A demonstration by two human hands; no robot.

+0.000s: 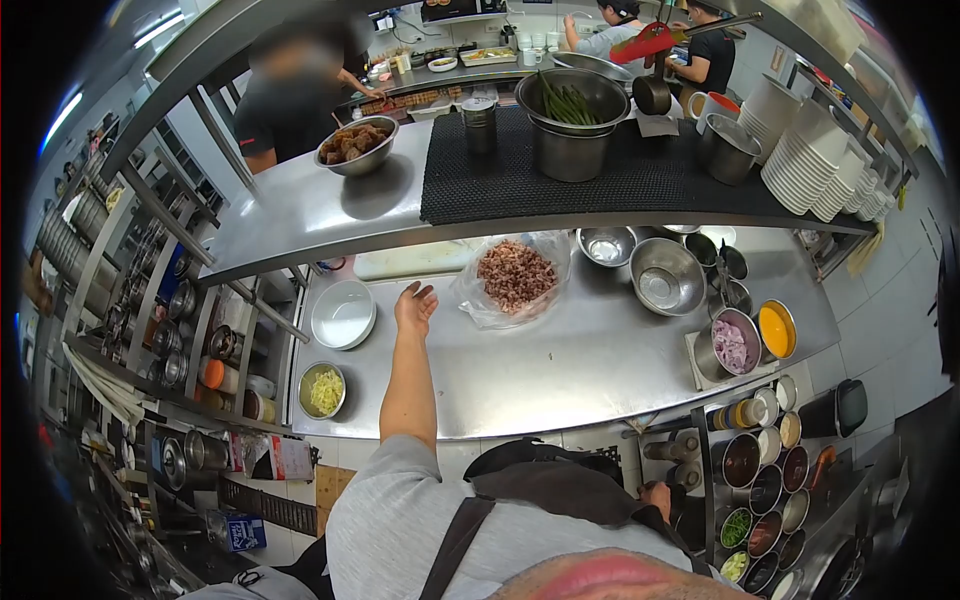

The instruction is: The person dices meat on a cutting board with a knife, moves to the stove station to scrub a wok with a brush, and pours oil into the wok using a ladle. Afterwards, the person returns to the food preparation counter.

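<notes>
My left hand (415,308) reaches over the steel worktable with its fingers apart and nothing in them. It is between a white bowl (343,314) on its left and a clear plastic bag (480,306) on its right. Small diced reddish-brown meat (515,276) lies heaped on the opened bag. A white cutting board (410,261) is just beyond my fingertips. My right hand (657,500) hangs low by my side, below the table's front edge, and its fingers are mostly hidden.
A steel bowl of chopped pale-green vegetable (325,392) stands front left. Steel bowls (667,277) and a pot of pink slices (735,342) stand right. The overhead shelf (300,215) carries a bowl of browned chunks (357,146) and stacked white dishes (805,165). Several people work beyond.
</notes>
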